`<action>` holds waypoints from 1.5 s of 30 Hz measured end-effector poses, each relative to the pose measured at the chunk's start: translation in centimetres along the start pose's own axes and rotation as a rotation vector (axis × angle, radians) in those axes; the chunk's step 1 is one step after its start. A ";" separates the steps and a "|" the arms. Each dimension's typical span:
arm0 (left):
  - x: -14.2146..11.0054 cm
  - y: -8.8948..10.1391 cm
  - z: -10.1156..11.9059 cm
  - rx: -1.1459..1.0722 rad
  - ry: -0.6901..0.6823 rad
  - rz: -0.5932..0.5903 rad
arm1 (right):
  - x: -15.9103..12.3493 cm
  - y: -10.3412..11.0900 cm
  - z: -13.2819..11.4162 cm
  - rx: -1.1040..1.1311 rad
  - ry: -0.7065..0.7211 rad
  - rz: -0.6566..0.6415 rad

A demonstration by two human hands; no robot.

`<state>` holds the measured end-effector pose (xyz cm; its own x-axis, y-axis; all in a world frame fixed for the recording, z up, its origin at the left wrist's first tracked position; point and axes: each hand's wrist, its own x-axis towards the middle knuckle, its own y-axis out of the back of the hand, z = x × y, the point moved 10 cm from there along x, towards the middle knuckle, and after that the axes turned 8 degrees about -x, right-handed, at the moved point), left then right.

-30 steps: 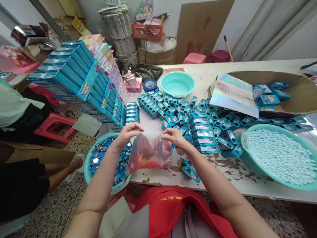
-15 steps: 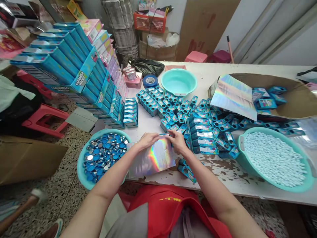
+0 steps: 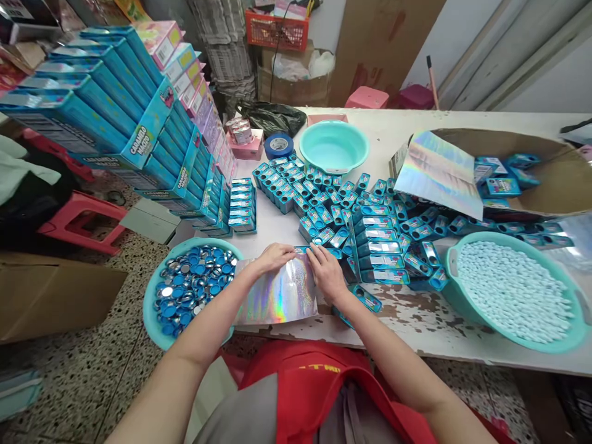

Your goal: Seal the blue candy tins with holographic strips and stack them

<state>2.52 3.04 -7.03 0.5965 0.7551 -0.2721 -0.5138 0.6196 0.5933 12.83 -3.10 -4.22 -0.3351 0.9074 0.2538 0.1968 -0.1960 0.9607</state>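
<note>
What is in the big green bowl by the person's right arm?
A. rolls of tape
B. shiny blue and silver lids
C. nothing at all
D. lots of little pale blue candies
D: the teal basin on the right side of the table is heaped with small pale blue pieces; the blue and silver lids sit in the other basin, by the left arm.

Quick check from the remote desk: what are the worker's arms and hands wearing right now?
Nothing on either: the left hand and right hand are bare, with no gloves, and both forearms are uncovered up to the frame edge. No rings, watch or wristbands show. Below them lies a red garment with yellow lettering.
</note>
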 end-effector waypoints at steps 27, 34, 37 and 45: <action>-1.1 0.3 1.9 -0.213 0.019 -0.098 | -1.1 2.3 3.2 0.617 -0.384 0.200; -0.8 0.3 1.9 -0.173 0.023 -0.099 | -0.6 2.3 0.6 0.282 -0.139 0.080; -0.7 0.5 1.9 -0.164 0.013 -0.103 | -1.0 2.2 -0.3 0.196 -0.080 0.053; -0.3 1.8 -0.5 0.267 0.097 0.061 | -1.2 6.5 -0.8 0.315 -0.082 0.079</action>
<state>1.13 3.99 -6.25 0.5008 0.8145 -0.2930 -0.3592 0.5035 0.7858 13.82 -5.74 1.82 -0.2348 0.9233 0.3041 0.4984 -0.1542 0.8531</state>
